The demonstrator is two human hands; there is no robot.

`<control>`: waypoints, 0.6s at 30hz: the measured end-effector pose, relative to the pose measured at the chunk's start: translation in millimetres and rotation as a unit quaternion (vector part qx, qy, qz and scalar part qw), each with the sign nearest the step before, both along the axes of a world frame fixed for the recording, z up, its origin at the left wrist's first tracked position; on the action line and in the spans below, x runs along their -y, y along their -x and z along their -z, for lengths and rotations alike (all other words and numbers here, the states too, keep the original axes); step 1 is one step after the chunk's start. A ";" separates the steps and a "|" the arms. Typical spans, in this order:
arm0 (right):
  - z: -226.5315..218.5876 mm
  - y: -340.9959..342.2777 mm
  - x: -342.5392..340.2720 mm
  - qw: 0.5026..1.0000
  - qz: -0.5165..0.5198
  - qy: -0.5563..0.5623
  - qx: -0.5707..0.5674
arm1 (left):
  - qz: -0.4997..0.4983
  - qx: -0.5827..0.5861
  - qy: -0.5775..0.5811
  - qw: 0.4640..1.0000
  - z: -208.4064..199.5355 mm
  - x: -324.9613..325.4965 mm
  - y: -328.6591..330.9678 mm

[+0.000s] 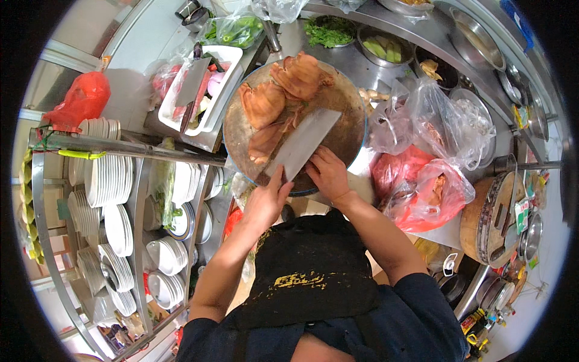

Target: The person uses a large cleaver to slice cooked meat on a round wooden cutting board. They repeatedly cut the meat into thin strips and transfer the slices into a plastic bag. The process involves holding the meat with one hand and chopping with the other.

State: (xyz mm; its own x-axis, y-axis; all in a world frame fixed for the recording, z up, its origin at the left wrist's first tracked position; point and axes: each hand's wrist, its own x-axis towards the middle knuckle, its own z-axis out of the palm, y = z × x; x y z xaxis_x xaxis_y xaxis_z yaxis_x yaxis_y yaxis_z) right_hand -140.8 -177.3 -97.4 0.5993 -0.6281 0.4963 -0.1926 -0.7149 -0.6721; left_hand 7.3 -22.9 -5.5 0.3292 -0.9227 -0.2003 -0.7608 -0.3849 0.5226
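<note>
- Cleaver (307,140) over chopping board (351,117), beside brown meat (263,105)
- Left hand (265,202) at board's near edge, by cleaver; cannot tell grip
- Right hand (330,177) likewise, fingers bent

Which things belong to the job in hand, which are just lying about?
Seemingly in the job:
broad rectangular steel cleaver, left hand and right hand at it
glossy brown meat pieces
round wooden chopping block

Apparently lying about:
white rectangular plastic tray, dark-handled cleaver across it
round white stacked plates
red plastic bag at left
</note>
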 end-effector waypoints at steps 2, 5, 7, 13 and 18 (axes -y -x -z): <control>10.8 8.4 -0.3 0.998 -0.010 0.005 -0.056 | 0.009 0.004 -0.040 0.999 -17.3 -28.2 7.8; 12.8 10.4 -1.0 0.998 -0.006 0.012 -0.064 | 0.001 0.009 -0.114 0.993 -29.9 -48.7 16.0; 5.5 8.8 -1.1 0.999 -0.006 0.006 -0.049 | -0.013 0.018 -0.128 0.991 -22.0 -43.6 18.7; -6.7 5.0 -1.2 1.000 -0.019 -0.019 -0.012 | -0.024 -0.034 0.029 0.999 28.4 24.9 10.1; -0.6 3.6 -0.2 1.000 0.004 -0.003 0.000 | -0.007 -0.062 0.007 0.998 -17.4 -3.1 1.0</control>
